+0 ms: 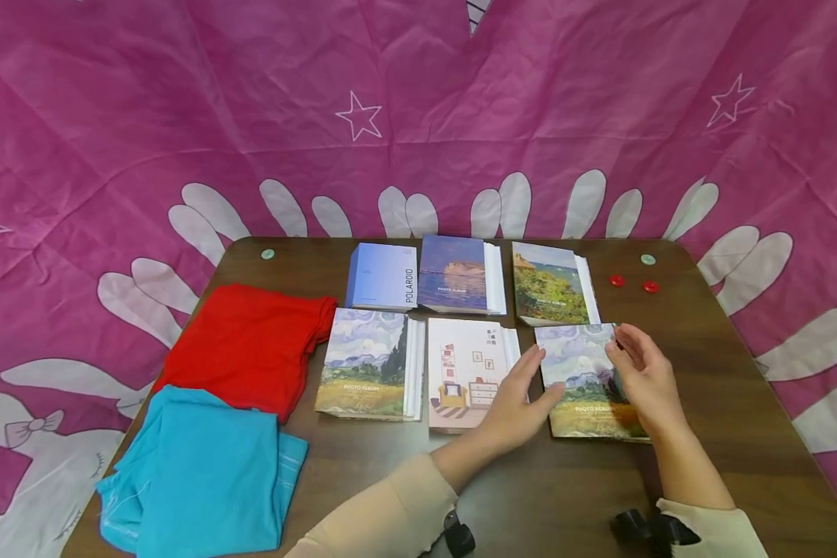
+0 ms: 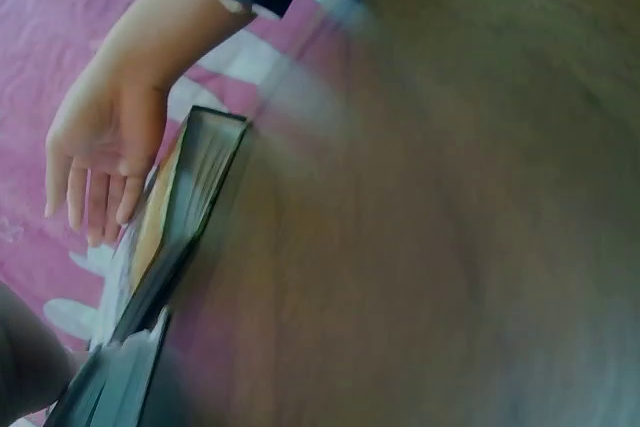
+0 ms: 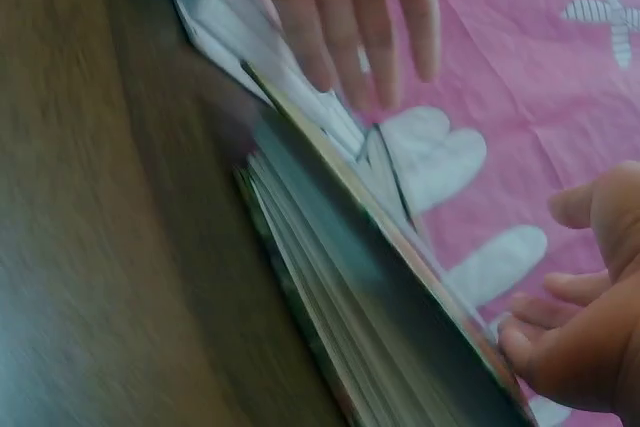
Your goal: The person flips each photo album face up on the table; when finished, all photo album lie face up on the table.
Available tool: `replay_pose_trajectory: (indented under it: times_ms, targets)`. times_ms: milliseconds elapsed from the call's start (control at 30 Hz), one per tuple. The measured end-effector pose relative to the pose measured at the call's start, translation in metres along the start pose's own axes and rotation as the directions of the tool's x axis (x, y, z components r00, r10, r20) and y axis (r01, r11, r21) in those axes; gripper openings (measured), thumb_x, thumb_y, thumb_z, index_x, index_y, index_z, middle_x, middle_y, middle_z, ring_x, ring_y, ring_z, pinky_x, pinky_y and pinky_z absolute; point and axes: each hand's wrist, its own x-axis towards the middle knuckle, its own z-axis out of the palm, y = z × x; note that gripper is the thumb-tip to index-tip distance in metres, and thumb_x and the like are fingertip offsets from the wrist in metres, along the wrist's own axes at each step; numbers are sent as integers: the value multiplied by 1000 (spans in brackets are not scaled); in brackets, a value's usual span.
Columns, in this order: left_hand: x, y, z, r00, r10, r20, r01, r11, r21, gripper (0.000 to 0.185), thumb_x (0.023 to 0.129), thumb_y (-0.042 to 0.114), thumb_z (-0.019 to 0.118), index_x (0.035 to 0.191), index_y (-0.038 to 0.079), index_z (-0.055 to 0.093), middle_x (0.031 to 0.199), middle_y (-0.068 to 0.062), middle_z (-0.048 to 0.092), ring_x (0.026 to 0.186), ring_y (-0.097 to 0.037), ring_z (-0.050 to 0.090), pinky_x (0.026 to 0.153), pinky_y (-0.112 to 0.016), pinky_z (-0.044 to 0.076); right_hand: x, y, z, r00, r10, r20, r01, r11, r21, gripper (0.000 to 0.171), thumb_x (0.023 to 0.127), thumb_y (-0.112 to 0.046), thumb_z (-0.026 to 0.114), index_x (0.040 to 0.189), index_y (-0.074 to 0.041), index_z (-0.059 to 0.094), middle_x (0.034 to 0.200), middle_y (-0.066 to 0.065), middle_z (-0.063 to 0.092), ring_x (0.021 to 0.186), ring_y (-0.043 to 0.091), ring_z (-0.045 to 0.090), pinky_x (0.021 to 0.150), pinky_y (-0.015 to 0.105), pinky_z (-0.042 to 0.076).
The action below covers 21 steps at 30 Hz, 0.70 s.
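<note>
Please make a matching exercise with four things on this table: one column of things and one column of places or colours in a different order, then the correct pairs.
Things:
1. POLAROID album
2. folded red cloth
3. folded blue cloth
4. two red buttons

Places:
A. nearest the table's front left corner
B. back row, leftmost album
C. right of the albums, far side of the table
D. left of the albums, behind the blue cloth

Pairs: 1-B, 2-D, 3-A, 4-C

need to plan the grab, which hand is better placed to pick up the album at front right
Right. The right hand curls over the album at its right edge, while the left hand lies flat at its left edge.
</note>
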Motion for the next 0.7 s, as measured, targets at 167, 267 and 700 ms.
replay_pose_trajectory:
  times_ms: [167,267,700]
  targets:
    - [-3,2,12,995,-69,75,63,995,75,69,104,43,52,157,1,34,164,-16,27,150,-27,28,120,-40,29,2,5,-15,986,147,74,-138,983,-120,76,105,-40,52,157,5,21,161,31,24,148,48,22,118,59,24]
    - [-4,4,16,990,-101,96,91,991,101,73,103,46,51,158,2,31,165,-16,23,151,-27,26,120,-41,28,1,9,-21,968,210,135,-183,964,-192,84,105,-47,49,158,7,12,161,35,15,147,53,18,113,69,22]
    - [5,11,24,952,-292,89,305,913,-271,72,97,35,64,157,5,36,167,-7,22,147,-21,33,116,-27,33,-2,12,-30,975,190,114,-187,982,-38,65,108,-43,41,155,2,34,152,22,39,133,35,43,108,44,42]
